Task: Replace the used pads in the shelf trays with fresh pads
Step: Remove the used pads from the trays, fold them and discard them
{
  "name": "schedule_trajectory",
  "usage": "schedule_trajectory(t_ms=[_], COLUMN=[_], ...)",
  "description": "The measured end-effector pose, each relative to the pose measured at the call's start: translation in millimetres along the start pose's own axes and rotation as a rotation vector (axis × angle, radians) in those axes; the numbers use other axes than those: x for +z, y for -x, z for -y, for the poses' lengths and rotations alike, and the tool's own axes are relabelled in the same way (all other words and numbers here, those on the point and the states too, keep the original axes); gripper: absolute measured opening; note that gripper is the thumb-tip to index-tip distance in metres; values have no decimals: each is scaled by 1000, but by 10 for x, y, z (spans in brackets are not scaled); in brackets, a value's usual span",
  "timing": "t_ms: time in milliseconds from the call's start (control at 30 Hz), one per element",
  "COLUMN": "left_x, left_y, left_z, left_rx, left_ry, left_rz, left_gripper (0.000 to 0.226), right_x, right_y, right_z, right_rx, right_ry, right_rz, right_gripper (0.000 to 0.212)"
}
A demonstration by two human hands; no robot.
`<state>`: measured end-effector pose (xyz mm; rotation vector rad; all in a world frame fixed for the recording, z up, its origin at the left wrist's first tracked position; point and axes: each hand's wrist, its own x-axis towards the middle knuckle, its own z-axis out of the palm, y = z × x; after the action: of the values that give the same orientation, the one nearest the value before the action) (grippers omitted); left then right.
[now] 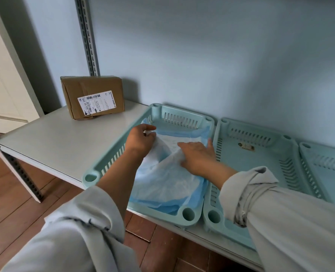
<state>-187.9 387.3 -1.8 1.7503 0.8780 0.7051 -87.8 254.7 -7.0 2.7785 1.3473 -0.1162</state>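
Observation:
A pale teal slotted tray (96, 174) sits on the shelf and holds a white pad with a blue border (162, 185), partly folded and rumpled. My left hand (140, 141) pinches a raised fold of the pad near the tray's far left side. My right hand (197, 157) lies flat on the pad with straight fingers, near the tray's right wall. To the right stands a second teal tray (261, 160) with no pad, only a small label on its floor. A third tray (323, 160) shows at the right edge.
A brown cardboard box (93, 96) with a shipping label stands at the back left of the white shelf (50, 140). A slotted metal upright (87, 34) rises behind it. The blue wall is right behind the trays. Wooden floor lies below.

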Motion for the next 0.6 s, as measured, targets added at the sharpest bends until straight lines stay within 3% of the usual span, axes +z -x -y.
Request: schedule_trajectory(t_ms=[67, 200, 267, 333, 467, 533, 600], left_x=[-71, -242, -279, -308, -358, -307, -211], left_y=[-41, -106, -108, -105, -109, -67, 8], left_z=[-47, -177, -219, -263, -357, -322, -200], left_rx=[56, 149, 183, 216, 288, 282, 138], left_ry=[35, 188, 254, 320, 494, 518, 535], left_rz=[-61, -192, -223, -272, -317, -234, -140], left_gripper=[24, 24, 24, 24, 21, 21, 17], right_x=[13, -104, -214, -364, -737, -792, -673], right_y=[-56, -167, -198, -209, -155, -70, 64], right_z=[-28, -144, -177, -200, -346, -467, -553], right_rx=[41, 86, 81, 103, 191, 172, 134], right_ry=[84, -101, -84, -40, -160, -120, -35], right_rz=[-14, 108, 79, -156, -862, -901, -738], right_gripper=[40, 38, 32, 25, 16, 22, 28])
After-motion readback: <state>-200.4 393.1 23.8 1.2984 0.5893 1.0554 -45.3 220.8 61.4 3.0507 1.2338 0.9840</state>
